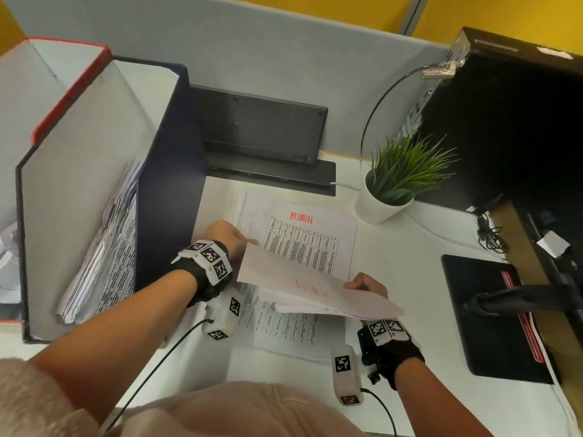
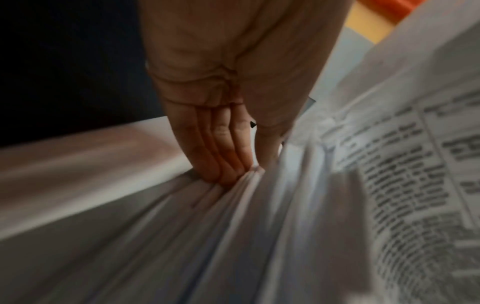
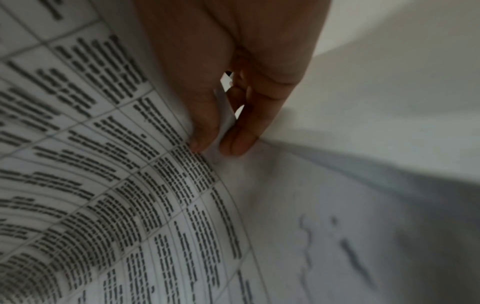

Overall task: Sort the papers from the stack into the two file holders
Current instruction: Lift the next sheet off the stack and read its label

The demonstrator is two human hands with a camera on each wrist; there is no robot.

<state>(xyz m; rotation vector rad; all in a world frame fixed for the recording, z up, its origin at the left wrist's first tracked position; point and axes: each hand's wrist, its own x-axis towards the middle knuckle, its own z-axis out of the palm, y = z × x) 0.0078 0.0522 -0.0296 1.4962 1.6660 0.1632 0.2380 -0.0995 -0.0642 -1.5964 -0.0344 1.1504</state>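
Both hands lift a few sheets point(image 1: 303, 279) off the stack point(image 1: 293, 329) on the table point(image 1: 410, 279). Right hand point(image 1: 367, 285) pinches their right edge, thumb on top; left hand point(image 1: 228, 236) grips the left edge, fingers point(image 2: 221, 156) pressed together underneath. Long axis runs left-right between hands. Dark file holder point(image 1: 170, 171) stands just left of the left hand, which is nearer; red-edged holder point(image 1: 69, 89) beyond.

Looks like an office cubicle: grey partition panel point(image 1: 284, 52), file holders point(image 1: 94, 184) with printed papers, black computer tower point(image 1: 511, 121), white worktop point(image 1: 394, 279).
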